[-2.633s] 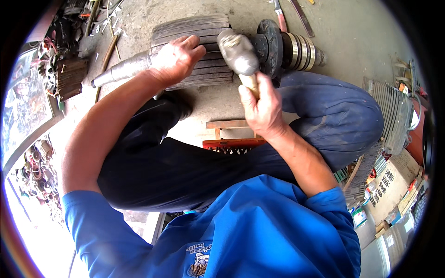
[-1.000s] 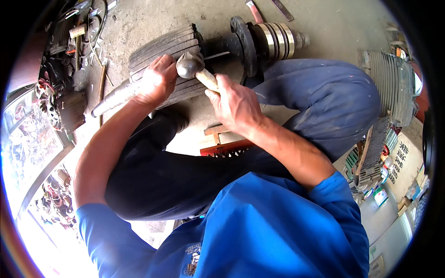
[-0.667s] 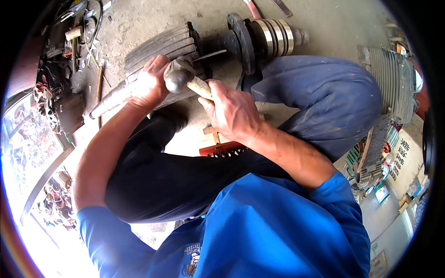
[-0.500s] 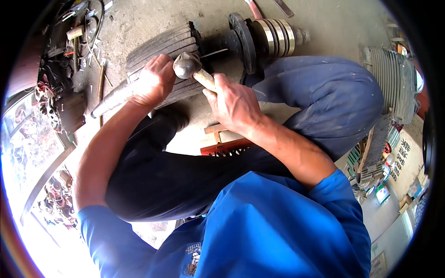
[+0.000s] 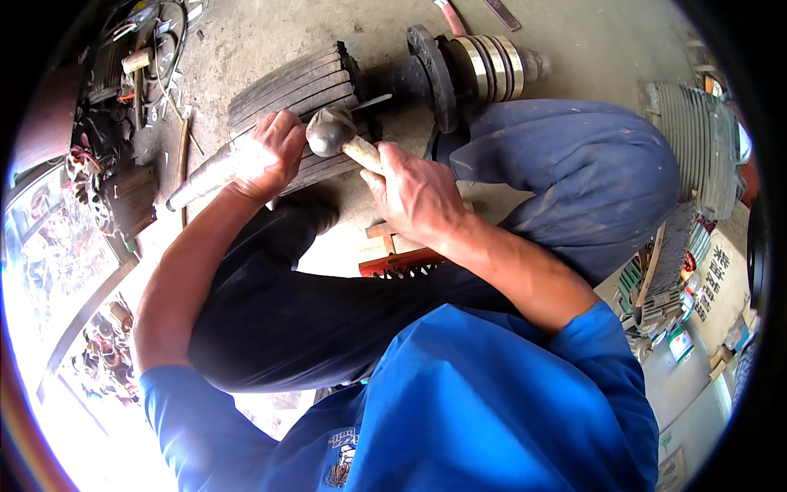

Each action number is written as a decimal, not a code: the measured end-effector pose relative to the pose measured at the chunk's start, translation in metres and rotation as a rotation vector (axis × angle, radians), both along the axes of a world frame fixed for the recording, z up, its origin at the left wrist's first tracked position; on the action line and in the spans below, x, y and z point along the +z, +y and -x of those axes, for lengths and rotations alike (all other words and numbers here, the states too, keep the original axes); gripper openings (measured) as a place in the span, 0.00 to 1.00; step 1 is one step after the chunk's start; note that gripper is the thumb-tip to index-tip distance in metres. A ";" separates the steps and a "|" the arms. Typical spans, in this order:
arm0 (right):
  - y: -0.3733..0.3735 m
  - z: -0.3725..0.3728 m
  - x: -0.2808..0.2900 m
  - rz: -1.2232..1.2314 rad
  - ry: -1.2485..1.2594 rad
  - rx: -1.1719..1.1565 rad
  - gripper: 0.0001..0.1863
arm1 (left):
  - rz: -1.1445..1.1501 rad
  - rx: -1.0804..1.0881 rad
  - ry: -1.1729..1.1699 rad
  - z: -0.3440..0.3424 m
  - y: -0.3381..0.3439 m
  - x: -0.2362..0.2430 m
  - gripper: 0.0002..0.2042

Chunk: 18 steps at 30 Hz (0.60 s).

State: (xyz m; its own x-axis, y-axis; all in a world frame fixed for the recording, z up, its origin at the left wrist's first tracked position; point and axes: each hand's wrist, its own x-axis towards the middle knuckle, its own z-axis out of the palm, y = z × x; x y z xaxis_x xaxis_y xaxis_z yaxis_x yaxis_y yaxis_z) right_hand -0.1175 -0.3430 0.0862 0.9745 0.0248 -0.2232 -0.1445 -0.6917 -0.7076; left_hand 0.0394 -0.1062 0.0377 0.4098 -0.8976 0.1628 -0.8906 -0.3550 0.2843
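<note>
Head view showed the right hand (image 5: pixel 418 193) wrapped round the pale handle of a hammer (image 5: pixel 329 133), whose rounded metal head hung over the rotor (image 5: pixel 287 86), just beside the left hand (image 5: pixel 266 157). That left hand lay at the rotor's near side with its fingers curled; whether it gripped anything could not be told. A thin pale strip (image 5: pixel 375 102) stuck out beyond the hammer head.

The rotor lay slanting on the floor (image 5: pixel 607 49), in front of the person's legs. Its body was a dull grey drum, grooved lengthwise, with a dark, ragged end on the right. From the left end ran a greyish shaft (image 5: pixel 193 182); to the right came a dark neck, a black disc (image 5: pixel 433 78) and shiny brass-coloured rings (image 5: pixel 492 70) parted by dark bands. Both hands and the hammer hid part of the drum.

The right knee (image 5: pixel 607 164) stood bent close to the disc and rings. Between the legs showed a red frame (image 5: pixel 402 262). Beyond the rotor lay a red-handled tool (image 5: pixel 449 16) and a flat bar (image 5: pixel 502 14). At left were a stick (image 5: pixel 182 156), a mallet (image 5: pixel 137 61) and piled parts; at right, a ribbed casing (image 5: pixel 693 148) and a pale box (image 5: pixel 725 283).
</note>
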 end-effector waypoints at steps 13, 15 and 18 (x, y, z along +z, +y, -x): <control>-0.002 0.014 -0.002 -0.061 -0.297 0.033 0.15 | 0.093 0.004 0.091 0.002 -0.002 -0.001 0.12; -0.004 0.002 -0.005 -0.015 -0.089 0.005 0.14 | 0.079 0.064 0.081 0.001 -0.005 -0.001 0.11; -0.007 -0.005 -0.004 -0.036 -0.009 -0.042 0.14 | 0.061 0.096 0.081 0.004 -0.007 -0.004 0.09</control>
State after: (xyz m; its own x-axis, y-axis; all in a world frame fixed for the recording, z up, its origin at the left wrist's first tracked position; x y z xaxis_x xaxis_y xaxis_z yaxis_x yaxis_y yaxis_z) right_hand -0.1124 -0.3496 0.0818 0.9768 -0.0083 -0.2138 -0.1661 -0.6592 -0.7334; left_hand 0.0359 -0.1135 0.0337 0.5071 -0.8432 0.1786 -0.8268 -0.4173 0.3772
